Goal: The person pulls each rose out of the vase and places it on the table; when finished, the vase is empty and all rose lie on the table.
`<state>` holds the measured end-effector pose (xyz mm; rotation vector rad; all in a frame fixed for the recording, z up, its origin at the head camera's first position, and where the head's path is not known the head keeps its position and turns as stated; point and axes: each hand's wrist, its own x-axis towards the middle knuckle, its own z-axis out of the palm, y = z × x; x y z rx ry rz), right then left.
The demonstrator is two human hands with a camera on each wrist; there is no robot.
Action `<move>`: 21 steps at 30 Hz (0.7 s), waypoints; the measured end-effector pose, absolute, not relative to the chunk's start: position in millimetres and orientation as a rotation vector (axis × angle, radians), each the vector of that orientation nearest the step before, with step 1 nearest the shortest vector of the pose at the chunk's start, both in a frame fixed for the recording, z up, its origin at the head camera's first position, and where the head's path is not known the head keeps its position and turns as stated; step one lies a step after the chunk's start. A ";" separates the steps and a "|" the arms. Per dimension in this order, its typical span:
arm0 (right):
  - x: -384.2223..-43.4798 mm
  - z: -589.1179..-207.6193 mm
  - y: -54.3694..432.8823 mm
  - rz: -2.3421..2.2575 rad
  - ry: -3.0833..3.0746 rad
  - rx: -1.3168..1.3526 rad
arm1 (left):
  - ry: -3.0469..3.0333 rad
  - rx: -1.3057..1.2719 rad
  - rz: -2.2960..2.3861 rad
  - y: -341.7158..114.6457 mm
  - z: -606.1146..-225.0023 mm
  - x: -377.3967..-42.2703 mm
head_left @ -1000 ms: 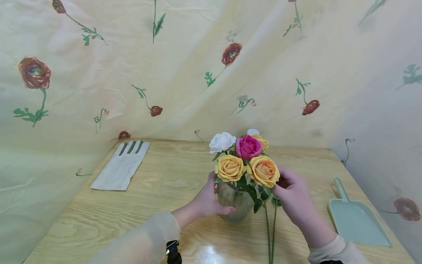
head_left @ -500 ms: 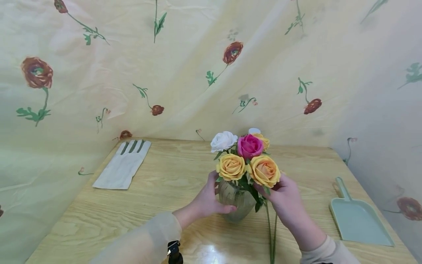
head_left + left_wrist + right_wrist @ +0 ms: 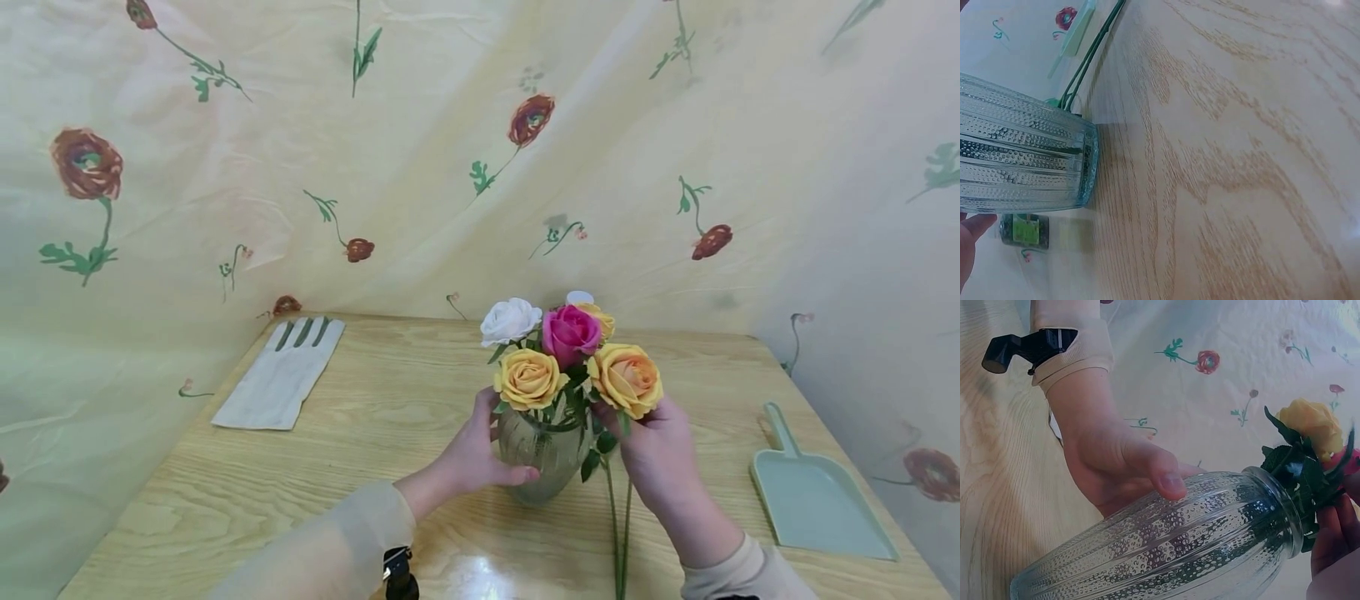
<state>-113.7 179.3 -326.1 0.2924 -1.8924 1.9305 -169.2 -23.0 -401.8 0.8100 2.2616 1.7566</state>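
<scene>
My left hand (image 3: 480, 454) is wrapped around a ribbed clear glass vase (image 3: 543, 458), its thumb across the front; the right wrist view shows the vase (image 3: 1172, 544) closer, with bumpy texture. In the vase's mouth stand a white rose (image 3: 510, 322), a magenta rose (image 3: 572, 335), a yellow rose (image 3: 529, 379) and another yellow one (image 3: 597, 319) behind. Just right of the rim, my right hand (image 3: 660, 446) pinches the yellow-orange rose (image 3: 626, 380) below its bloom. Its fingertips are partly hidden by that bloom. The left wrist view shows the vase base (image 3: 1088, 165).
Two long green stems (image 3: 618, 533) lie on the wooden table (image 3: 390, 400) right of the vase. A pale green dustpan (image 3: 817, 504) lies at the right, a grey-white glove (image 3: 277, 379) at the back left. Behind the vase stands a dark container with a green label (image 3: 1025, 230).
My right hand came left to the vase's mouth and took hold of the yellow-orange rose. That bloom then shifted right, uncovering more of the rim. The left hand stayed on the vase.
</scene>
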 end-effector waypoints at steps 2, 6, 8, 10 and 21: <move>-114.7 -327.1 180.1 1.989 -1.802 0.361 | 2.263 0.810 1.756 -22.9 -401.9 -169.4; -115.3 -328.0 180.2 2.122 -1.609 0.421 | 2.277 0.801 1.748 -22.9 -402.6 -169.8; -115.9 -327.8 179.5 2.177 -1.517 0.409 | 2.281 0.799 1.740 -23.1 -402.9 -169.9; -116.8 -327.4 178.8 2.225 -1.433 0.393 | 2.282 0.802 1.735 -23.2 -403.2 -170.1; -122.8 -322.7 177.6 2.489 -1.011 0.388 | 2.290 0.811 1.730 -22.5 -401.3 -168.0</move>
